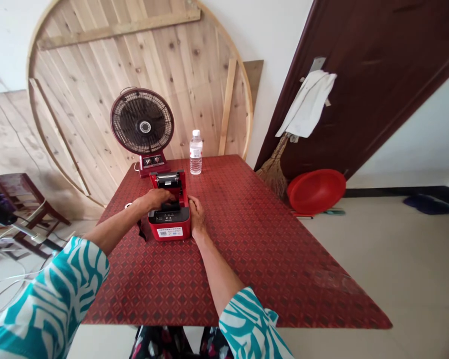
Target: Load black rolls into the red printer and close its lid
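Note:
A red and black label printer (171, 231) stands on the table with its lid raised, showing a roller under the lid. My left hand (157, 198) reaches over its left wall into the open compartment; the fingertips are hidden inside, so what they touch does not show. Against the printer's right wall rests my right hand (197, 215), its fingers curled along the side and gripping it. A white sticker (169, 232) with small print is on the printer's front. Beside its left side lies a dark strap or cord (141, 231).
The table (254, 239) has a red patterned cover. Behind the printer are a fan (145, 127) and a water bottle (196, 155). A round wooden panel (194, 75) leans on the wall. Right of the table are a broom (275, 167) and a red basin (316, 192).

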A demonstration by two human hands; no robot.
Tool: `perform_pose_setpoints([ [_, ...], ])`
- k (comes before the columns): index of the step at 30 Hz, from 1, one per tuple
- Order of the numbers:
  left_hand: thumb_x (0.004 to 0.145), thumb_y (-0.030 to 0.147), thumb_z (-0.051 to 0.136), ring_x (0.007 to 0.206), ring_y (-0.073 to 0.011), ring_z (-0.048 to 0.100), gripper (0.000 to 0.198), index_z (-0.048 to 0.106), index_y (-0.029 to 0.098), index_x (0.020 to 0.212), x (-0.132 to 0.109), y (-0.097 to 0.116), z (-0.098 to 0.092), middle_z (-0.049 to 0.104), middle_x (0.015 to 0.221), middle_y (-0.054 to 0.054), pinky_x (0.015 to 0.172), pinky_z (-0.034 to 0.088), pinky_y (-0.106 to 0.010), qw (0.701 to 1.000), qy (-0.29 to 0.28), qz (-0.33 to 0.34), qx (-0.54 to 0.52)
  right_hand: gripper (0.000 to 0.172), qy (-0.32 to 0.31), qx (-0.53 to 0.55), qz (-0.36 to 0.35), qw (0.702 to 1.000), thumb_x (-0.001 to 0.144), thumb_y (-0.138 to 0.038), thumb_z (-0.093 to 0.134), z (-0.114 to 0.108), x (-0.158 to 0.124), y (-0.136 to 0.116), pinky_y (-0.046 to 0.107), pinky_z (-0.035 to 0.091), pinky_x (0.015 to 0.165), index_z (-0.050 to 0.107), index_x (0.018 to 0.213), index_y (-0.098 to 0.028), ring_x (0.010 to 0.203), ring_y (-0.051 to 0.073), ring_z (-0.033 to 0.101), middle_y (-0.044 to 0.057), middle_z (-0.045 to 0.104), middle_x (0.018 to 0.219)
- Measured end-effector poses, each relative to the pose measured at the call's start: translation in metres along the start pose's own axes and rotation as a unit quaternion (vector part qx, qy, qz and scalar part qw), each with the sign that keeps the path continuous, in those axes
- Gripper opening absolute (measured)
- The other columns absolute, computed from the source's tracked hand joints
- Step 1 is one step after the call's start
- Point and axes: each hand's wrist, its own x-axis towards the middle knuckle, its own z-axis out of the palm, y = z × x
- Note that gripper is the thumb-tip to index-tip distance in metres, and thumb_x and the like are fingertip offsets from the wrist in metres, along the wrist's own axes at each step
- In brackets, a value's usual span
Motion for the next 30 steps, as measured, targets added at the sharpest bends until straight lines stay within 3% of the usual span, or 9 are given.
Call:
perform_pose_setpoints([
  [6, 0.077, 0.020, 0.061, 0.088, -0.0206, 0.066, 0.032, 0.065, 0.018, 0.108, 0.000, -0.007, 0.013, 0.073, 0.099, -0.007, 0.073, 0.047, -0.025, 0.995, 0.072, -0.027, -0.062, 0.032, -0.004, 0.010, 0.010, 1.000, 0.081, -0.043, 0.050, -0.002, 0.002, 0.005, 0.036, 0.043, 0.096, 0.069, 0.101, -0.025, 0.105, 0.021, 0.060, 0.002, 0.070, 0.106],
  [10, 0.071, 0.015, 0.062, 0.091, -0.0198, 0.065, 0.039, 0.064, 0.018, 0.110, 0.003, -0.011, 0.016, 0.072, 0.105, -0.007, 0.076, 0.048, -0.025, 0.989, 0.090, 0.005, -0.121, 0.032, -0.003, 0.012, 0.006, 1.000, 0.081, -0.044, 0.050, -0.002, 0.002, 0.006, 0.036, 0.043, 0.096, 0.069, 0.099, -0.025, 0.104, 0.021, 0.060, 0.003, 0.070, 0.106],
  [15, 0.069, 0.017, 0.064, 0.089, -0.0192, 0.066, 0.026, 0.069, 0.019, 0.094, -0.006, -0.002, 0.010, 0.073, 0.095, -0.003, 0.079, 0.048, -0.025, 0.975, 0.126, 0.026, -0.180, 0.032, -0.006, 0.006, 0.004, 1.000, 0.080, -0.044, 0.051, -0.002, 0.003, 0.006, 0.036, 0.042, 0.096, 0.069, 0.099, -0.025, 0.104, 0.021, 0.060, 0.002, 0.070, 0.106],
  [20, 0.066, 0.022, 0.069, 0.075, -0.0153, 0.064, 0.024, 0.063, 0.018, 0.089, -0.045, 0.000, 0.001, 0.068, 0.081, 0.001, 0.069, 0.048, -0.024, 0.932, 0.233, -0.040, -0.273, 0.031, -0.002, -0.001, 0.000, 1.000, 0.081, -0.042, 0.051, -0.001, 0.004, 0.008, 0.036, 0.043, 0.094, 0.069, 0.099, -0.025, 0.103, 0.020, 0.060, 0.001, 0.070, 0.106],
  [23, 0.066, 0.029, 0.071, 0.073, -0.0147, 0.063, 0.034, 0.059, 0.017, 0.095, -0.066, -0.019, -0.005, 0.067, 0.083, 0.001, 0.069, 0.049, -0.026, 0.890, 0.316, -0.092, -0.317, 0.032, -0.005, 0.006, 0.001, 1.000, 0.081, -0.043, 0.051, -0.002, 0.004, 0.010, 0.035, 0.044, 0.093, 0.069, 0.100, -0.025, 0.102, 0.020, 0.061, 0.001, 0.070, 0.107],
  [25, 0.066, 0.030, 0.071, 0.075, -0.0153, 0.063, 0.040, 0.058, 0.018, 0.103, -0.071, -0.037, -0.006, 0.067, 0.087, 0.000, 0.070, 0.049, -0.027, 0.879, 0.341, -0.122, -0.310, 0.032, -0.007, 0.010, 0.002, 1.000, 0.081, -0.044, 0.051, -0.003, 0.003, 0.011, 0.035, 0.044, 0.092, 0.068, 0.101, -0.025, 0.103, 0.020, 0.061, 0.002, 0.070, 0.107],
  [27, 0.067, 0.028, 0.070, 0.077, -0.0166, 0.064, 0.037, 0.060, 0.019, 0.102, -0.069, -0.055, -0.001, 0.067, 0.087, 0.000, 0.071, 0.048, -0.027, 0.892, 0.327, -0.165, -0.267, 0.033, -0.011, 0.014, 0.006, 1.000, 0.081, -0.045, 0.051, -0.003, 0.003, 0.012, 0.035, 0.045, 0.092, 0.068, 0.102, -0.025, 0.103, 0.021, 0.060, 0.002, 0.071, 0.106],
  [30, 0.067, 0.028, 0.070, 0.083, -0.0203, 0.065, 0.028, 0.062, 0.020, 0.093, -0.055, -0.072, 0.016, 0.068, 0.086, -0.001, 0.070, 0.047, -0.027, 0.922, 0.244, -0.250, -0.168, 0.035, -0.013, 0.015, 0.010, 1.000, 0.081, -0.045, 0.051, -0.004, 0.003, 0.013, 0.036, 0.045, 0.091, 0.067, 0.104, -0.024, 0.103, 0.021, 0.060, 0.002, 0.071, 0.105],
])
